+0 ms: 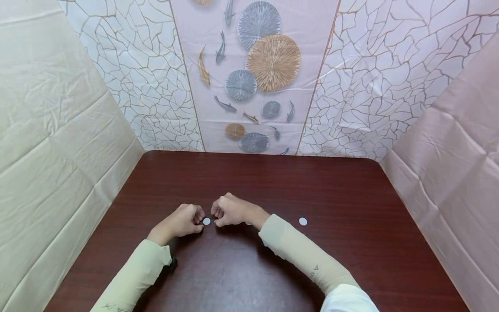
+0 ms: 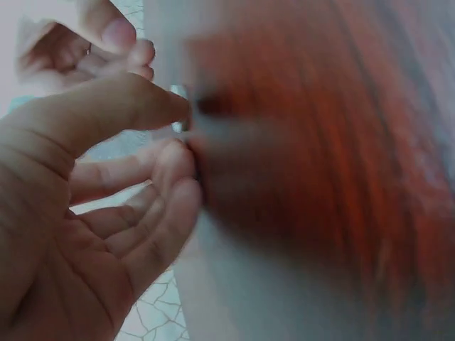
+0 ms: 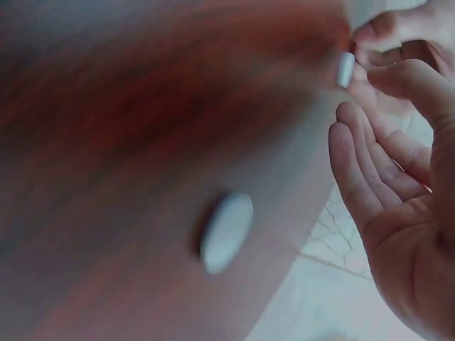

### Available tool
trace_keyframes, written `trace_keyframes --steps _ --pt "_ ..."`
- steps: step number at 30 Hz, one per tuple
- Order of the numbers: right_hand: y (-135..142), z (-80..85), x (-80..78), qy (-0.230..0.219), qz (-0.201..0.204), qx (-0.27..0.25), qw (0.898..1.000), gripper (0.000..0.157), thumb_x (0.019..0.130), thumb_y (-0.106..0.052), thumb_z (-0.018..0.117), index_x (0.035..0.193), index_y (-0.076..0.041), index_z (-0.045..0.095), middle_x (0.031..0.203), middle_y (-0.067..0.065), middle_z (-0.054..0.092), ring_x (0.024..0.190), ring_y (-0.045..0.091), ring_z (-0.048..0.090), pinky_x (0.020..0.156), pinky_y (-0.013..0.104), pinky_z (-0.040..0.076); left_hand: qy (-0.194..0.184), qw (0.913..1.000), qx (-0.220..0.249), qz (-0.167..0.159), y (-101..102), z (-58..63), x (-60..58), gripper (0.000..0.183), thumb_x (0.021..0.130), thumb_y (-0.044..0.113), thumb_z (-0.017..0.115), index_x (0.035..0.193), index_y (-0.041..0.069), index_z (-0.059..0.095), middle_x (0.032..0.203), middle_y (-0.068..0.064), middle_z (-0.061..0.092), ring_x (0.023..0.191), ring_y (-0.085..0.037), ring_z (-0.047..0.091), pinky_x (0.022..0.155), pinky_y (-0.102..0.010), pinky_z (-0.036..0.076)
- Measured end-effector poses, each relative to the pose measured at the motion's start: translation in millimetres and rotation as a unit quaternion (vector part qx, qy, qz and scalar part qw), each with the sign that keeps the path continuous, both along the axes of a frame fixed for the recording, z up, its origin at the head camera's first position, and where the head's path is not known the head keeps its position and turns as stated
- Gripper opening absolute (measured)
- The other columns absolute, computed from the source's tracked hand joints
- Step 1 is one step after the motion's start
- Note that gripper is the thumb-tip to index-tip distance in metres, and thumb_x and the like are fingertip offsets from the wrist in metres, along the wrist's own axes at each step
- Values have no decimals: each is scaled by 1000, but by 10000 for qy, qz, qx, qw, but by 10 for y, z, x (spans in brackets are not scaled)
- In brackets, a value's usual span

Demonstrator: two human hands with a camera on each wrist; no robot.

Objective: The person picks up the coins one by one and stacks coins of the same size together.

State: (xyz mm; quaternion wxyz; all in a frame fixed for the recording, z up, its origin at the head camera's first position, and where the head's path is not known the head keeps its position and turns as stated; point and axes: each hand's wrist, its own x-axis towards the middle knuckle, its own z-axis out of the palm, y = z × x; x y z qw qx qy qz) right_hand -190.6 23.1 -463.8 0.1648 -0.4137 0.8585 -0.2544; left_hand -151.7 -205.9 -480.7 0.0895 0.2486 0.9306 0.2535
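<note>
A small white disc (image 1: 206, 221) lies on the dark reddish table between my two hands. My left hand (image 1: 181, 224) is at its left edge, with thumb and curved fingers parted around that side. In the left wrist view the thumb overlaps part of the white disc (image 2: 179, 126). My right hand (image 1: 233, 211) is just right of the disc, its loosely bent fingers and thumb apart, holding nothing. Past the right fingertips, the disc (image 3: 345, 69) appears edge-on in the right wrist view. A second white disc (image 1: 248, 223) is mostly hidden under the right wrist.
Another white disc (image 1: 302, 221) lies farther right on the brown table (image 1: 331, 186), beyond the right forearm. Patterned cloth (image 1: 249, 78) hangs behind the table's back edge, with pale cloth walls (image 1: 46, 151) on both sides.
</note>
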Motion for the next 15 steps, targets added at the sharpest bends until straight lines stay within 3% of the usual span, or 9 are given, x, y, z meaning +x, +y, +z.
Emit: trace_keyframes --steps 5,9,12,15 --pt "419 147 22 183 -174 -290 9993 28 95 -12 73 118 3 73 111 13 78 97 16 76 84 21 60 100 9995 -164 -266 -70 25 -4 17 87 8 79 102 4 72 93 -3 72 85 -12 68 76 -27 58" --pt "815 245 80 717 -426 -261 9962 34 95 -17 72 122 2 72 117 14 75 101 22 76 90 32 61 303 9986 -216 -382 -167 11 63 21 92 10 77 110 2 71 104 -7 71 90 -16 69 79 -30 59" --pt "1110 312 125 1151 -779 -92 9903 40 96 -22 72 129 0 70 126 14 74 116 26 72 101 39 58 566 9979 -224 -226 -228 11 128 29 93 13 76 119 1 69 112 -10 69 97 -22 70 85 -37 60" --pt "1383 376 183 1306 -1195 112 9841 51 99 -28 71 141 -1 63 140 14 68 132 29 65 113 46 51 785 9963 -328 86 -283 38 188 44 95 18 76 133 -1 64 124 -15 66 111 -31 68 94 -48 58"
